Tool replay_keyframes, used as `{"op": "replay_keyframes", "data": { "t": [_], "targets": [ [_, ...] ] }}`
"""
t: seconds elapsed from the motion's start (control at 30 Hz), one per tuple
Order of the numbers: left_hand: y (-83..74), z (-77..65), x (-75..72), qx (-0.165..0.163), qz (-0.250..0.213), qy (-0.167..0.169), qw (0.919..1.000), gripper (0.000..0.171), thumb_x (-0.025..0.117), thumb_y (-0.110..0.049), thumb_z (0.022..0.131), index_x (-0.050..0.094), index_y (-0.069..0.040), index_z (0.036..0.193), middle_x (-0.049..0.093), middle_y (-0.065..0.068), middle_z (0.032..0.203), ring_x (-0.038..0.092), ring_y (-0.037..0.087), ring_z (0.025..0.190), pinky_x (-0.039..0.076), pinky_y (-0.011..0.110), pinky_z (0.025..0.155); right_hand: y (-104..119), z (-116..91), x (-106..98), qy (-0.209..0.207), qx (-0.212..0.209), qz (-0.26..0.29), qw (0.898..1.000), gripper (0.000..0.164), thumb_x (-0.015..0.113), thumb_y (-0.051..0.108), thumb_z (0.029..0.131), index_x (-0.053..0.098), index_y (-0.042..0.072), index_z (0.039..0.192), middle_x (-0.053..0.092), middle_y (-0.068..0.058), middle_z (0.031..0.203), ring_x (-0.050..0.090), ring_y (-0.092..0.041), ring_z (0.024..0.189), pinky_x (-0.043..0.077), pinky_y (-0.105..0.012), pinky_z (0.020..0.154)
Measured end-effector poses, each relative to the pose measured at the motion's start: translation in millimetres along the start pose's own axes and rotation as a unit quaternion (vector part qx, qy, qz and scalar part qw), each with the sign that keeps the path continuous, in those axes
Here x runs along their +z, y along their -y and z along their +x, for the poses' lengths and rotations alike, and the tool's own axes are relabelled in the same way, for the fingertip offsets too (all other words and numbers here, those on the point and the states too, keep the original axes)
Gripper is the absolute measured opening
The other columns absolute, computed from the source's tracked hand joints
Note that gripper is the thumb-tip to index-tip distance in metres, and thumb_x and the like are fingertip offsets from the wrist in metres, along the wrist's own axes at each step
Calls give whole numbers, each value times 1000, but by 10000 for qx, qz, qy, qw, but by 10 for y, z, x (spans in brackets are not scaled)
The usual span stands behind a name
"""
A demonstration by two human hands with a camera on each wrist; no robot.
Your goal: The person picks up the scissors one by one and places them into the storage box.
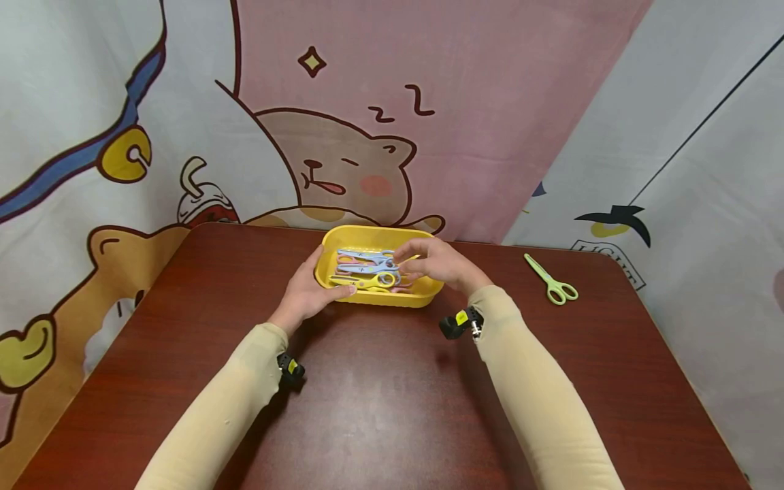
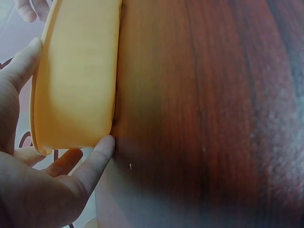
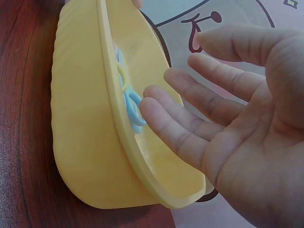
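A yellow plastic basket [image 1: 367,300] stands near the back edge of the table, with several small scissors lying inside. Among them are blue scissors [image 1: 361,269] and yellow scissors [image 1: 363,280]; pink ones lie partly hidden beneath. My left hand [image 1: 306,289] holds the basket's left end, thumb along the front rim and fingers round the side. In the left wrist view, fingers of that hand [image 2: 52,183] touch the end wall. Over the basket's right part hovers my right hand [image 1: 437,262]. The right wrist view shows its fingers spread, with nothing between them, near a blue scissors handle [image 3: 135,108].
A pair of light green scissors [image 1: 550,280] lies apart on the right of the brown table [image 1: 380,395]. Behind the table hangs a cloth [image 1: 478,122] printed with cartoon animals, reaching down to the back edge.
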State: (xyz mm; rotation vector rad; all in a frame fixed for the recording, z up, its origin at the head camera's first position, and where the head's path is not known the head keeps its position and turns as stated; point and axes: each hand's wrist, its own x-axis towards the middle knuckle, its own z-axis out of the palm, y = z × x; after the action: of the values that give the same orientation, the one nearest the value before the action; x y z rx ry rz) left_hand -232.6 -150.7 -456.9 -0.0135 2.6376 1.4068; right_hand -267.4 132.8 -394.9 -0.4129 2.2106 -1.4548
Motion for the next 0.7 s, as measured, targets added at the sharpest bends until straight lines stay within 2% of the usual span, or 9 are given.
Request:
{"op": "replay_keyframes", "data": {
  "t": [0.33,0.57,0.7],
  "targets": [
    [11,-4,-7,10,8,13,10000,121,90,-41,79,13,-16,168,27,18,167,29,37,151,25,52,123,-12,-83,-6,-208,-186,328,9991,32,65,0,95,65,-9,126,60,-30,132,68,-43,105,49,-64,100],
    [16,6,2,-30,29,26,10000,120,90,-42,79,12,-16,168,26,18,167,29,36,151,25,52,123,-37,-138,-36,-266,-334,518,9977,31,64,-4,97,62,-11,127,57,-33,135,60,-50,117,50,-60,101],
    [11,2,1,-47,7,19,10000,120,90,-42,79,12,-17,168,27,17,167,30,36,151,25,52,123,-52,-165,-61,-366,-400,437,9976,32,64,-2,97,61,-11,128,58,-30,135,60,-48,120,53,-56,99]
  ]
}}
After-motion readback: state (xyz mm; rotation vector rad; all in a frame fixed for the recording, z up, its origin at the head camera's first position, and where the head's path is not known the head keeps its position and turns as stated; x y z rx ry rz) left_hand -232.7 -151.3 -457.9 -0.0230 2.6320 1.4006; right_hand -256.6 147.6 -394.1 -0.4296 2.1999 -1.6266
